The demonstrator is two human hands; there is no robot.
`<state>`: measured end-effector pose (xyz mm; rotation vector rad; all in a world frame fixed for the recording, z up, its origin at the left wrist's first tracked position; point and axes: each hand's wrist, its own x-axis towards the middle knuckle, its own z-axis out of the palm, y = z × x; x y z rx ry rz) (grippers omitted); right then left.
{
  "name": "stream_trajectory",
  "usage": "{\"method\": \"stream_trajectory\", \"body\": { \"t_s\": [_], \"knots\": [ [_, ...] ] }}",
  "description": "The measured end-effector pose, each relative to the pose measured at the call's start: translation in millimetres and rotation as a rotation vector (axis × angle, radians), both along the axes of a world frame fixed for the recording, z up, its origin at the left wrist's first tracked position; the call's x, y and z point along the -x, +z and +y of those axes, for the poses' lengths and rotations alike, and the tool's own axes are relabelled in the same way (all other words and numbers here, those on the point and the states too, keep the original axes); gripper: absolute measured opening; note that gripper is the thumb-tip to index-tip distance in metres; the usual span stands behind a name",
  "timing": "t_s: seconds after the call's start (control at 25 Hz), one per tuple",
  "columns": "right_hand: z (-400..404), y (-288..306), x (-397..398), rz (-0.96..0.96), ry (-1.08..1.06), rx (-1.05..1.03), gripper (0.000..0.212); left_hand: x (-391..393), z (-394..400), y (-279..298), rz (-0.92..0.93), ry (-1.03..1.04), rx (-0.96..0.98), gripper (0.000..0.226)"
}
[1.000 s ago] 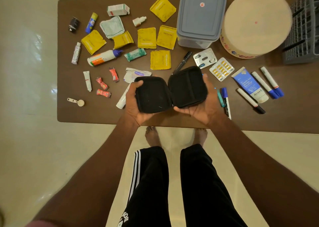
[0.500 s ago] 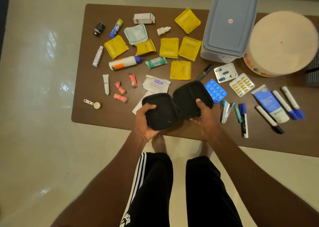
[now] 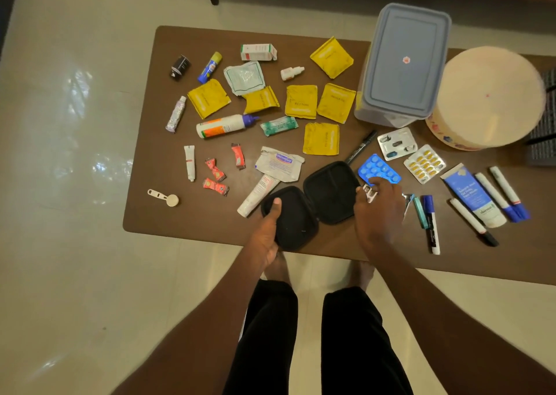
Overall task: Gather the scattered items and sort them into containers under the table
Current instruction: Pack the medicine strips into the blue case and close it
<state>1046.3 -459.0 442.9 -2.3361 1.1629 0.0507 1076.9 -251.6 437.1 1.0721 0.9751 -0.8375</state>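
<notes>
Right hand [image 3: 377, 205] is leaving the black case [image 3: 313, 203], now pinching a small metal piece [image 3: 369, 192] beside the blue blister pack [image 3: 378, 170]; left hand [image 3: 267, 232] is still gripping the open case at the near edge of the brown table [image 3: 156, 202], which is standing on pale glossy floor tiles [image 3: 60, 124], strewn with yellow sachets [image 3: 320, 138]

Two bare hands at work, forearms reaching forward.
The left hand [image 3: 266, 235] grips with its thumb on top; the right hand [image 3: 377, 211] curls its fingers [image 3: 376, 184], pinching something small.
</notes>
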Motion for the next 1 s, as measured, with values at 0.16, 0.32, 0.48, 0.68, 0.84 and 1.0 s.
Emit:
{"method": "stream_trajectory", "body": {
  "t_s": [0.16,0.32,0.48,0.68,0.84,1.0],
  "knots": [
    [-35,3,-2,-0.007,-0.026,0.046,0.031,-1,-1,-8,-0.036,0.007,0.088,0.045],
    [-67,-1,-21,0.15,0.116,0.13,0.036,0,-1,-11,-0.042,0.005,0.136,0.04],
    [-80,-12,-38,0.35,0.356,0.142,0.057,2,-5,-12,-0.045,0.003,0.099,0.038],
    [-90,-21,-46,0.344,0.4,0.132,0.066,7,-10,-13,-0.052,0.009,0.047,0.034],
    [-98,-27,-42,0.252,0.322,0.002,0.057,9,-13,-13,-0.041,-0.012,0.04,0.042],
    [-95,-8,-28,0.062,0.136,-0.208,0.04,10,-13,-8,-0.047,0.002,0.058,0.055]
  ]
}}
